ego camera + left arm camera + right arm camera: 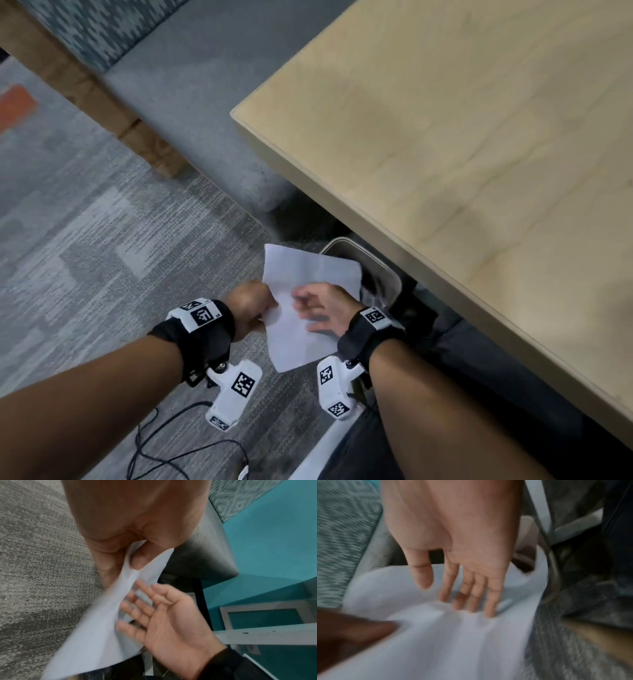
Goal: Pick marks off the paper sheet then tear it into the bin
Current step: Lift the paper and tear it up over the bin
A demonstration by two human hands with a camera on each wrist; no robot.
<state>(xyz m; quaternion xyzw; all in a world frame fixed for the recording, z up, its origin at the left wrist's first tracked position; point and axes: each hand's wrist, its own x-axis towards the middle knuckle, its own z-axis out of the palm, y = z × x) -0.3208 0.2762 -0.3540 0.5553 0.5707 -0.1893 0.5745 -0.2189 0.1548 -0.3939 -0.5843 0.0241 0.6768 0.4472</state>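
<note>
Grey carpet [102, 240] under a plywood table [462, 154]; left hand [251, 308] pinches paper sheet [301, 294], right hand [325, 310] spread.

The head view looks steeply down from above onto both forearms, the carpet [102, 246] and the desk [462, 154] at right. Each wrist view sits very close behind its own palm, facing along the fingers. All three share the paper sheet [298, 308] and both hands.

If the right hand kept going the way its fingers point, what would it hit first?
Most likely the white paper sheet: the right hand has straight fingers aimed at it, tips at or just short of its surface; blur hides contact.
</note>
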